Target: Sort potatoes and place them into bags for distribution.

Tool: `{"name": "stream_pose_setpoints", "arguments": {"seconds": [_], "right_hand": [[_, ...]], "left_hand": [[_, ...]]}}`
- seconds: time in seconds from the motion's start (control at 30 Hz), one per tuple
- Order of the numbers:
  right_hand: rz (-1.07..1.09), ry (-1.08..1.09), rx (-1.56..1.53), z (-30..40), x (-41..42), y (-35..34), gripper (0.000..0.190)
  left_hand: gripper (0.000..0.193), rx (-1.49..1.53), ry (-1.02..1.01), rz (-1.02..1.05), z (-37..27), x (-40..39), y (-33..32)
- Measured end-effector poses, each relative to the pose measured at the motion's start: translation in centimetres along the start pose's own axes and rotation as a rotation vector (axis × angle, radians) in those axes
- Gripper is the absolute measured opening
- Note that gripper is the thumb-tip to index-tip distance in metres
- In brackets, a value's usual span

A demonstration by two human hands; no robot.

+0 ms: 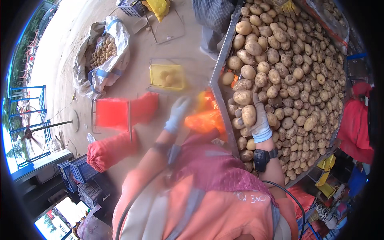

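My right hand [260, 118], in a soiled pale glove, grips a potato [249, 115] over the left side of a large potato heap [288, 78]. The heap lies on a metal-edged table [222, 57]. My left hand [177, 111], also gloved, is away from the table and blurred by motion. I see nothing held in it, but its finger positions are unclear. Just beyond it is a blurred yellow container or bag [156, 76] in a wire frame, with several potatoes [169, 78] in or above it. Bright orange plastic [207, 121] hangs beside the table edge.
Left of me are a red bag on a metal stand [111, 112] and a tied red mesh sack [105, 153]. A white woven sack [120, 39] holds small potatoes. A person's legs [210, 39] stand by the table; a yellow glove [288, 7] shows at its far end. Blue crates [82, 169] stand lower left.
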State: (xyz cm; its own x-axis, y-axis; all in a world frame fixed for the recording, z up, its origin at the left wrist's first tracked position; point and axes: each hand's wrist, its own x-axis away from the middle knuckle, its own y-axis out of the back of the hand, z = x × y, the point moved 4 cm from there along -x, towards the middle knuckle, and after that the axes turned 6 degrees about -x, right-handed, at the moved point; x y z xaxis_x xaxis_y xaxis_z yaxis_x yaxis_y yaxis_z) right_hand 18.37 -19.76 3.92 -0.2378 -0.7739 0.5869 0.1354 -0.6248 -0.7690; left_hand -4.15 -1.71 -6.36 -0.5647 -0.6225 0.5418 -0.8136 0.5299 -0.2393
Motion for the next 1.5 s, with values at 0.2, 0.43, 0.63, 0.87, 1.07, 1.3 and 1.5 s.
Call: {"name": "stream_pose_setpoints", "arguments": {"seconds": [0.2,0.43,0.63,0.87,1.07,1.3,1.5], "right_hand": [[0.111,-0.021,0.678,-6.5,-8.6,-9.8,0.055],[0.052,0.019,1.089,-12.4,-19.2,-12.0,0.069],[-0.071,0.696,1.883,-6.7,-14.1,-13.8,0.058],[-0.637,0.905,2.434,6.3,-9.4,-5.2,0.037],[-0.393,0.626,2.362,6.7,-10.8,-6.4,0.049],[-0.301,0.552,2.355,6.7,-13.5,-6.4,0.056],[-0.110,0.659,1.084,8.7,-8.7,-4.2,0.071]], "left_hand": [[0.042,-0.437,-0.060,0.107,3.3,4.3,-0.9],[0.031,-0.149,0.048,-0.067,2.0,4.4,1.7],[0.027,-0.111,0.083,-0.073,2.8,4.0,2.3],[0.032,-0.917,-0.718,-0.106,-5.6,0.6,-5.8],[0.040,-1.651,-0.759,0.114,-11.2,-3.1,-17.8],[0.045,-1.740,-0.714,0.099,-12.2,-2.8,-19.3],[0.057,-0.492,-0.606,0.089,-11.7,-1.0,-13.8]]}}
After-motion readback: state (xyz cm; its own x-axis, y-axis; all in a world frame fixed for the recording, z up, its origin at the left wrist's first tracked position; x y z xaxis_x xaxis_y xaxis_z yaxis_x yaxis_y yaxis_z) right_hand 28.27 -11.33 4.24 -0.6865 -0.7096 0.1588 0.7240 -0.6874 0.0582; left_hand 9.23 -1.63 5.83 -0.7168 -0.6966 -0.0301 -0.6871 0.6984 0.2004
